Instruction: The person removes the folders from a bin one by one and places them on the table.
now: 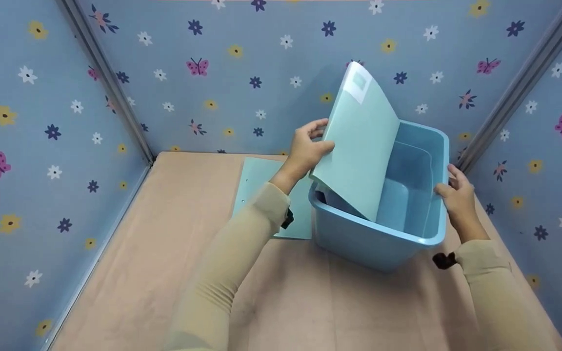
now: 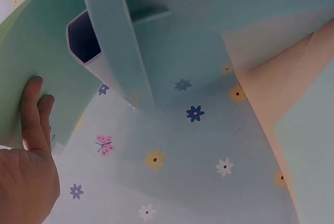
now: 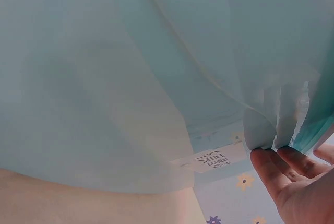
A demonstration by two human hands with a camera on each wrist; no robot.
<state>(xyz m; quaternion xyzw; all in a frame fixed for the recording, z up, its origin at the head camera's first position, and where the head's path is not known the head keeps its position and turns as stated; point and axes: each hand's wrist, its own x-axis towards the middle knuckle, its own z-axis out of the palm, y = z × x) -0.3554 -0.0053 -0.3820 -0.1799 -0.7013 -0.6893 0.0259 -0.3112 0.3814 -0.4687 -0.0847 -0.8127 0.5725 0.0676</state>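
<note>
A pale teal file folder (image 1: 359,141) with a whitish label near its top stands tilted, its lower end inside a blue plastic bin (image 1: 373,243). My left hand (image 1: 305,151) pinches the folder's left edge, thumb on the near face and fingers behind. In the left wrist view, two fingers of that hand (image 2: 31,177) lie along the folder (image 2: 36,62). At the bin's right side my right hand (image 1: 456,197) grips the rim, thumb over the inner edge. The right wrist view has its fingertips (image 3: 266,156) against the bin wall (image 3: 94,78).
Another pale teal sheet or folder (image 1: 256,178) with punched holes lies flat on the pinkish-tan table (image 1: 188,204), left of the bin and partly under my left arm. Flower-patterned panels (image 1: 242,97) enclose the back and both sides, with grey metal posts (image 1: 110,78) at the corners.
</note>
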